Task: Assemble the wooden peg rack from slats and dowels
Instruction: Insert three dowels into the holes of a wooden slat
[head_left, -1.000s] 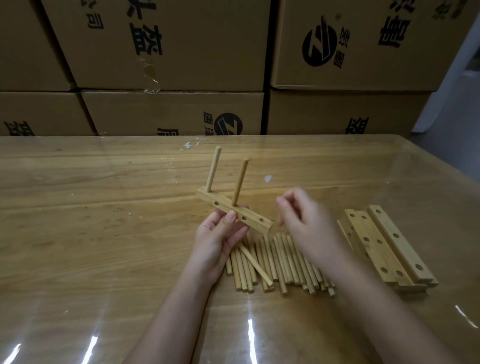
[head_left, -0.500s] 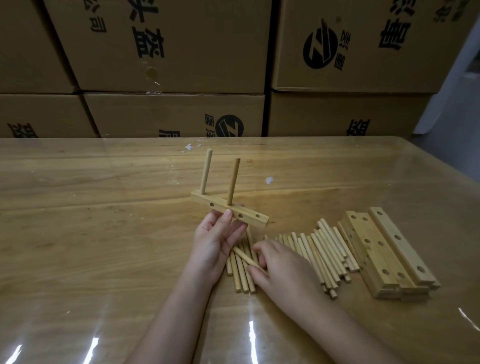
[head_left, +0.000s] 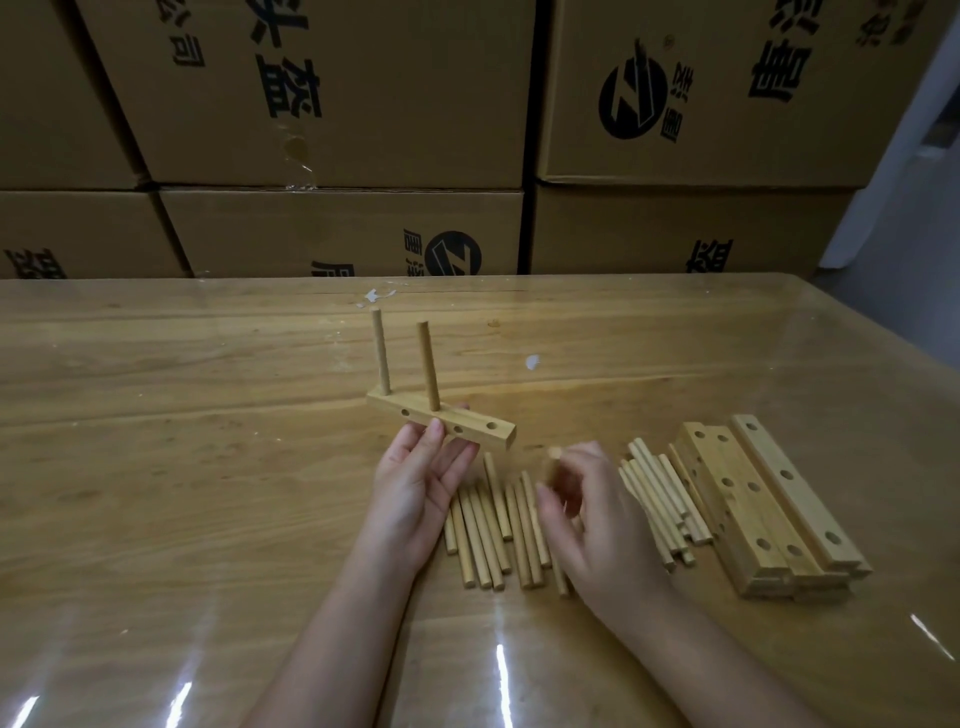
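From the head view, the left hand is holding the slat up off the table, thumb on its near face and fingers curled behind, so the grip is closed around it. Two dowels are standing upright in the slat's left-end holes; its right end is jutting free over open tabletop. The right hand is blurring just right of that end, fingers pinching a single dowel with its tip poking up. Loose dowels are lying in a fan on the table under and between both hands. A spare slat stack is sitting to the right, well in from the table's right edge. Cardboard boxes are walling the far edge, with bare table lying wide open to the left.
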